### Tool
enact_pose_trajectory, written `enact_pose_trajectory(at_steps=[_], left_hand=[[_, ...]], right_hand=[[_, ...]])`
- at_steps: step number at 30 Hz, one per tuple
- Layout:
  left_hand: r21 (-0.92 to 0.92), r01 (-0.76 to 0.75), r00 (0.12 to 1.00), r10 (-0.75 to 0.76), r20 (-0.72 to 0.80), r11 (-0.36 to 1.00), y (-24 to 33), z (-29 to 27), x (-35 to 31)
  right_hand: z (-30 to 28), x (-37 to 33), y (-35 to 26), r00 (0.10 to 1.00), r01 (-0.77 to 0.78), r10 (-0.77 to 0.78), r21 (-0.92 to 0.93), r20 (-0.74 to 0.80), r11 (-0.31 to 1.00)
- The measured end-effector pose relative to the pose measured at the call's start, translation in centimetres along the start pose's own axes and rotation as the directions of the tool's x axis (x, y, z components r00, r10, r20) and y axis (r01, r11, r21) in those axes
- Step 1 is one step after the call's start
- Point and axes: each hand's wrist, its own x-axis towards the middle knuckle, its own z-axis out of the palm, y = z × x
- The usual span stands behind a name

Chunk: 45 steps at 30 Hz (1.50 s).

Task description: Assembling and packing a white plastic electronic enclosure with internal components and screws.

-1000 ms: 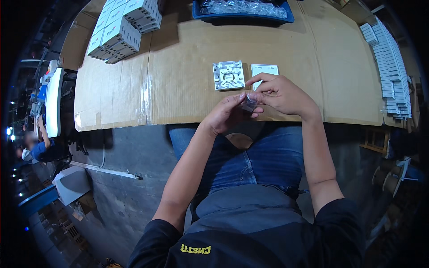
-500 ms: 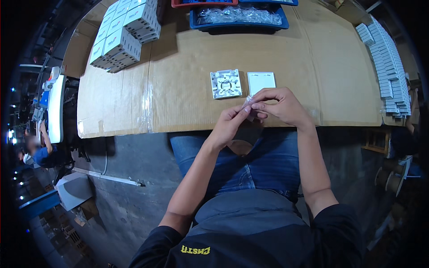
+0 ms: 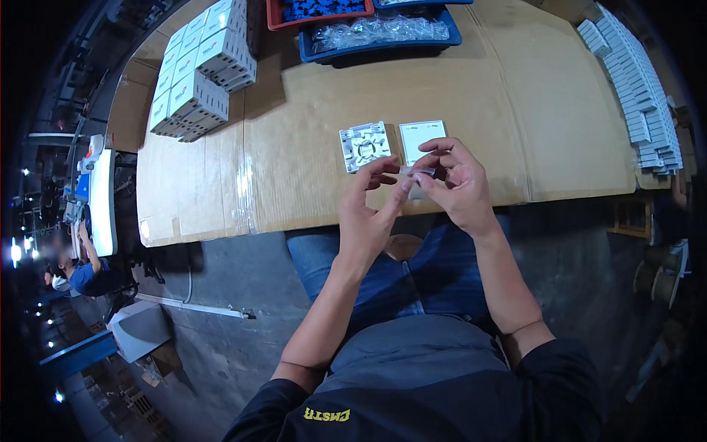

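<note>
- Fingers of the left hand [image 3: 366, 215] were curved and parted, with thumb and forefinger close to the left edge of a small clear plastic bag [image 3: 417, 190]; I could not tell whether they gripped it.
- The right hand [image 3: 465, 193] had its forefinger raised and bent, while its thumb and lower fingers closed on the bag.
- That bag was between the two hands, over the near edge of the cardboard-covered table [image 3: 309, 110]; its contents were too small to make out.
- A white square plastic base [image 3: 366, 145] with a moulded ring lay just beyond the left fingertips.
- Just right of it lay a flat white square cover plate [image 3: 422, 134], partly hidden by the right hand.
- White boxes [image 3: 193, 94] stood stacked at the far left.
- A blue bin [image 3: 454, 31] of clear plastic packets sat at the far side, touching or nearly touching a red bin [image 3: 273, 16] of blue pieces.
- Rows of white pieces [image 3: 637, 103] were stacked at the far right.
</note>
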Motion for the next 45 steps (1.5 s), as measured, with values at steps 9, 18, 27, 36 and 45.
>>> enact_pose_trajectory(at_steps=[9,18,27,36,45], left_hand=[[-0.161,0.039,0.996,-0.051,-0.072,0.986,-1.1,-0.2,-0.4],[-0.126,0.007,0.994,-0.02,-0.105,0.992,-1.2,-0.4,-0.5],[-0.049,-0.026,0.99,0.019,-0.137,0.998,-1.7,-0.5,-0.5],[-0.186,0.03,0.997,-0.043,-0.067,0.982,-2.2,-0.3,-0.7],[-0.16,-0.012,0.998,0.001,-0.069,0.987,-1.9,-0.1,-0.9]], right_hand=[[0.2,-0.1,0.7,0.991,-0.122,0.127,0.109,-0.034,0.987],[0.0,0.0,1.9,0.98,-0.195,0.198,0.265,0.019,0.944],[0.5,-0.2,2.1,0.985,-0.17,0.168,0.215,0.025,0.962],[0.6,-0.2,1.9,0.986,-0.166,0.164,0.16,0.031,0.973],[0.7,-0.4,1.8,0.977,-0.202,0.187,0.175,0.1,0.964]])
